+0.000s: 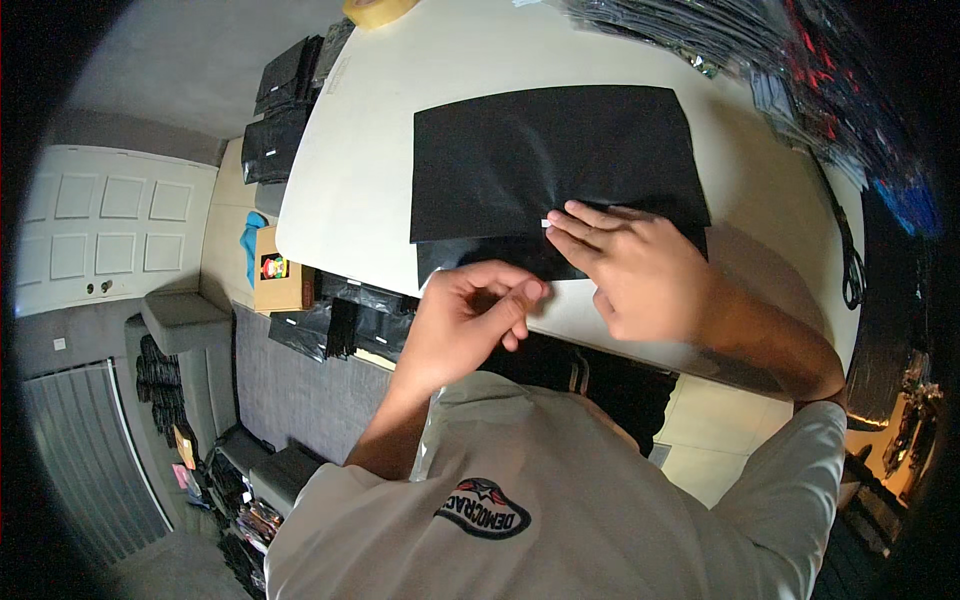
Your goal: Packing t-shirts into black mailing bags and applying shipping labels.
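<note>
A flat black plastic bag lies on the cream table, its folded flap toward me. My right hand rests flat on the flap's edge, fingertips pressing beside a small white strip. My left hand hovers just in front of the table edge, thumb and fingers pinched together; whether it grips something thin I cannot tell.
A roll of tan tape sits at the table's far end. Packets in clear wrap pile along the far right. Scissors lie by the right edge. Black bags and a cardboard box crowd the floor on the left.
</note>
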Action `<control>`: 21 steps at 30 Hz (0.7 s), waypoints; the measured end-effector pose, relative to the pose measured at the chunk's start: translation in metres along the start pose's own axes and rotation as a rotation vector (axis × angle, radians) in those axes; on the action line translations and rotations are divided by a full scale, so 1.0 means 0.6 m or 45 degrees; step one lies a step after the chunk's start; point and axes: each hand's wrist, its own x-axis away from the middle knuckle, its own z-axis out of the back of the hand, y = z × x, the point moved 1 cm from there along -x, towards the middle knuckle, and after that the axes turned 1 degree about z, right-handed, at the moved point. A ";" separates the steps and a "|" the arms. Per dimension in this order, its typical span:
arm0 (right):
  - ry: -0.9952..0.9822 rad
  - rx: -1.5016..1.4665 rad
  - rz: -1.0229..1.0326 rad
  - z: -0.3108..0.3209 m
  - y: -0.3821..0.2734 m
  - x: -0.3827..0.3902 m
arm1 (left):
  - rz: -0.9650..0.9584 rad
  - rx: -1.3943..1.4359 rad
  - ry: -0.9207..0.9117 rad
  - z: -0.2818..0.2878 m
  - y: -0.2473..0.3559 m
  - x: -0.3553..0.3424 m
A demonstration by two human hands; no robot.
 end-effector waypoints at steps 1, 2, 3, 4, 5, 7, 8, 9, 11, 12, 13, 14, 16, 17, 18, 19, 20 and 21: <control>-0.003 0.080 -0.021 -0.002 -0.006 0.003 | -0.001 0.000 -0.004 -0.002 -0.003 -0.006; -0.002 0.081 -0.017 -0.001 -0.019 0.007 | -0.424 -0.425 0.224 -0.001 0.001 -0.012; 0.001 0.162 -0.071 0.002 -0.033 0.013 | -0.846 -0.851 0.451 -0.002 0.010 -0.012; 0.004 0.243 -0.126 0.005 -0.044 0.017 | -0.794 -1.020 0.416 0.000 0.018 -0.007; 0.004 0.246 -0.122 0.002 -0.051 0.018 | -0.795 -1.019 0.420 -0.002 0.020 -0.009; 0.061 0.236 -0.181 -0.003 -0.057 0.019 | -0.980 -1.471 0.357 -0.014 0.022 -0.017; 0.060 0.238 -0.179 -0.001 -0.058 0.019 | -0.919 -1.428 0.300 -0.016 0.013 -0.020; 0.127 0.245 -0.201 0.003 -0.058 0.021 | -0.919 -1.427 0.303 -0.013 0.010 -0.023; 0.194 0.255 -0.228 0.014 -0.054 0.028 | -0.908 -1.573 0.291 -0.007 0.011 -0.034; 0.201 0.292 -0.249 0.022 -0.047 0.031 | -0.881 -1.586 0.286 -0.002 0.020 -0.035; 0.207 0.329 -0.270 0.029 -0.042 0.034 | -0.885 -1.584 0.283 0.004 0.022 -0.036; 0.172 0.393 -0.297 0.037 -0.039 0.033 | -0.865 -1.607 0.311 0.011 0.024 -0.037; 0.124 0.425 -0.326 0.042 -0.027 0.036 | -0.853 -1.653 0.356 0.019 0.028 -0.039; 0.073 0.455 -0.356 0.043 -0.021 0.037 | -0.856 -1.653 0.356 0.023 0.026 -0.041; 0.056 0.519 -0.400 0.040 -0.014 0.036 | -0.920 -1.646 0.340 0.027 0.023 -0.045; 0.057 0.520 -0.402 0.042 -0.008 0.034 | -0.985 -1.638 0.323 0.031 0.023 -0.047; 0.012 0.587 -0.436 0.042 -0.002 0.031 | -0.982 -1.641 0.326 0.037 0.025 -0.047; -0.033 0.654 -0.471 0.043 0.003 0.028 | -1.017 -1.666 0.322 0.042 0.026 -0.046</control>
